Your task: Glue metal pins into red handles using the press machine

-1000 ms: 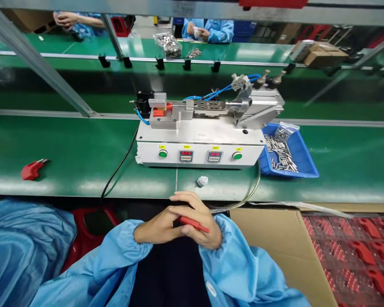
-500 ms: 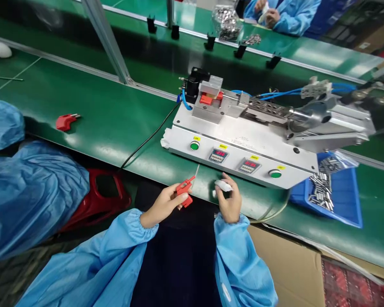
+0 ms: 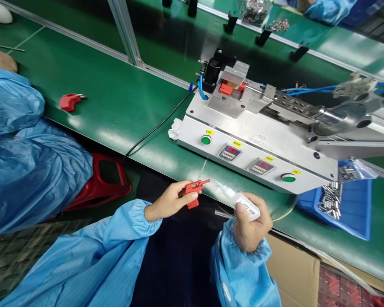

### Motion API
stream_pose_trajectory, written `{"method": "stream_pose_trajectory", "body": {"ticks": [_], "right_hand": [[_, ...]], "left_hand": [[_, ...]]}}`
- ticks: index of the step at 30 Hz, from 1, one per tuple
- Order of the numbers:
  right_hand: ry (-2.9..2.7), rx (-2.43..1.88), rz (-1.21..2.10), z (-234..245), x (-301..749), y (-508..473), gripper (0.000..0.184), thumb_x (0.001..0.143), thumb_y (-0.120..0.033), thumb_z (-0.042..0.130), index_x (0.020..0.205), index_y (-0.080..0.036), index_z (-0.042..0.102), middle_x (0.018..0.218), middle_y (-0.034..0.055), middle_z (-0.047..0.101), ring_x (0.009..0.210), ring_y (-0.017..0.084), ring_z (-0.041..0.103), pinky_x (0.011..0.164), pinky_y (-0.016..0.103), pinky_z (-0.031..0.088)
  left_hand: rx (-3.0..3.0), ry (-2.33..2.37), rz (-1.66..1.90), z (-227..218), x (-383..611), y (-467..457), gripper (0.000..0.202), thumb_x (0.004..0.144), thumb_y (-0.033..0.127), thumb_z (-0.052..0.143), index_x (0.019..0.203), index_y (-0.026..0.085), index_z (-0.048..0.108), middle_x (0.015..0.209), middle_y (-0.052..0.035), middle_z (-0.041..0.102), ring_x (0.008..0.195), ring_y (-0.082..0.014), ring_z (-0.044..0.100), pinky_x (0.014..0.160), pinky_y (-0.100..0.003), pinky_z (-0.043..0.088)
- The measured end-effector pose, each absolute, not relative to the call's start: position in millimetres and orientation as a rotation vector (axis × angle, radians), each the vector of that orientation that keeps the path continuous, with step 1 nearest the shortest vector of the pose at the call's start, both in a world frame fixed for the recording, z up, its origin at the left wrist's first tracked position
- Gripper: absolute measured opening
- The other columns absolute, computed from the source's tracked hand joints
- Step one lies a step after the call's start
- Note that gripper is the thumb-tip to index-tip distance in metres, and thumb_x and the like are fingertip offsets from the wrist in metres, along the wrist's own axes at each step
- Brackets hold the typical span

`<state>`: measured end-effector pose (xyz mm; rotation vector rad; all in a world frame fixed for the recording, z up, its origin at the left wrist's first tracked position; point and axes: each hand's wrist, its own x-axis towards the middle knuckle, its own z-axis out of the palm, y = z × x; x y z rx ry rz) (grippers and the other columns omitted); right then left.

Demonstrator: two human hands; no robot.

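My left hand [image 3: 170, 200] pinches a small red plastic part [image 3: 193, 191] at the near edge of the green bench [image 3: 121, 106]. My right hand [image 3: 251, 221] is closed round a small white squeeze bottle [image 3: 241, 201], whose nozzle points left toward the red part, a short gap away. Both hands hover just in front of a white machine [image 3: 259, 140] with two green buttons and two red digital displays. Another red piece [image 3: 228, 88] sits in the machine's metal fixture.
A second red part [image 3: 69, 102] lies on the bench at left, near a co-worker's blue sleeve [image 3: 16, 111]. A blue tray [image 3: 348, 200] of metal pins sits right of the machine. A cardboard box [image 3: 294, 264] stands at lower right, a red stool [image 3: 99, 187] at lower left.
My right hand picked the white bottle off the bench and now aims it at the red part. My left hand kept hold of the red part. The view swung left.
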<state>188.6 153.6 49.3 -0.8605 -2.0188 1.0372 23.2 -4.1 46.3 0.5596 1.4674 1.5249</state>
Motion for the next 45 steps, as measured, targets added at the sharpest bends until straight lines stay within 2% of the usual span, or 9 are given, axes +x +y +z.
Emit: {"method": "stream_pose_trajectory", "body": {"ticks": [4,15,30,33,35,37,40,42,45], "right_hand": [[-2.065,-0.838,1.002,67.1,180.9,145.0,0.032,0.092,-0.052,0.071,0.094,-0.020,0.075,0.076,0.0026,0.070,0.058,0.016,0.058,0.054,0.028,0.047],[-2.088,-0.792,1.030,68.3,179.4,143.7,0.024,0.092,-0.044,0.074,0.094,-0.021,0.076,0.072,0.0010,0.069,0.054,0.015,0.056,0.052,0.028,0.045],[-2.083,-0.858,1.118,69.4,178.6,141.8,0.029,0.090,-0.049,0.074,0.092,-0.021,0.075,0.071,0.0016,0.069,0.054,0.015,0.055,0.052,0.029,0.046],[-1.986,-0.888,1.241,62.5,178.4,142.7,0.032,0.088,-0.053,0.075,0.094,-0.021,0.074,0.071,0.0015,0.068,0.054,0.015,0.055,0.052,0.029,0.045],[-1.829,-0.900,1.408,57.2,178.3,148.1,0.035,0.089,-0.056,0.073,0.097,-0.022,0.072,0.067,-0.0001,0.065,0.053,0.016,0.057,0.053,0.030,0.047],[-1.677,-0.901,1.624,53.2,179.3,156.2,0.036,0.089,-0.056,0.073,0.101,-0.023,0.069,0.069,0.0002,0.067,0.061,0.019,0.064,0.061,0.033,0.054],[-1.577,-0.903,1.876,46.6,184.1,167.0,0.038,0.085,-0.056,0.077,0.103,-0.025,0.063,0.089,0.0051,0.076,0.088,0.026,0.074,0.085,0.042,0.061],[-1.606,-0.900,1.908,36.7,188.3,171.2,0.040,0.085,-0.056,0.078,0.105,-0.027,0.058,0.099,0.0073,0.079,0.105,0.029,0.074,0.099,0.047,0.058],[-1.775,-0.930,1.664,11.3,193.1,173.5,0.034,0.092,-0.050,0.071,0.109,-0.028,0.052,0.115,0.0111,0.078,0.133,0.029,0.064,0.116,0.052,0.047]], "left_hand": [[0.582,1.466,1.523,46.6,23.2,-4.5,0.047,0.093,0.056,0.073,0.111,0.012,0.077,0.105,-0.0118,0.080,0.089,-0.0236,0.075,0.080,-0.032,0.061],[0.610,1.489,1.502,42.7,24.0,-7.2,0.045,0.095,0.053,0.070,0.114,0.012,0.076,0.105,-0.0116,0.079,0.088,-0.0229,0.075,0.079,-0.031,0.061],[0.582,1.464,1.520,42.4,24.7,-7.2,0.041,0.094,0.050,0.072,0.111,0.013,0.076,0.105,-0.0109,0.079,0.089,-0.0232,0.074,0.079,-0.031,0.061],[0.541,1.452,1.538,41.5,24.8,-6.8,0.042,0.092,0.052,0.074,0.108,0.013,0.075,0.103,-0.0107,0.078,0.085,-0.0214,0.073,0.074,-0.028,0.060],[0.493,1.430,1.536,39.7,24.3,-7.2,0.045,0.090,0.055,0.075,0.107,0.013,0.073,0.099,-0.0096,0.077,0.071,-0.0167,0.069,0.062,-0.025,0.056],[0.442,1.417,1.525,37.2,23.7,-8.4,0.047,0.088,0.057,0.077,0.105,0.014,0.071,0.086,-0.0049,0.073,0.055,-0.0114,0.060,0.051,-0.023,0.050],[0.390,1.439,1.516,33.0,22.3,-10.5,0.049,0.085,0.061,0.078,0.099,0.016,0.066,0.067,0.0027,0.062,0.046,-0.0100,0.053,0.047,-0.023,0.047],[0.377,1.453,1.501,28.8,20.4,-11.2,0.051,0.085,0.064,0.076,0.098,0.016,0.063,0.067,0.0019,0.062,0.048,-0.0119,0.056,0.049,-0.024,0.049],[0.395,1.494,1.469,18.8,15.1,-10.1,0.053,0.084,0.065,0.075,0.101,0.018,0.059,0.081,-0.0017,0.068,0.050,-0.0114,0.056,0.051,-0.026,0.050]]}}
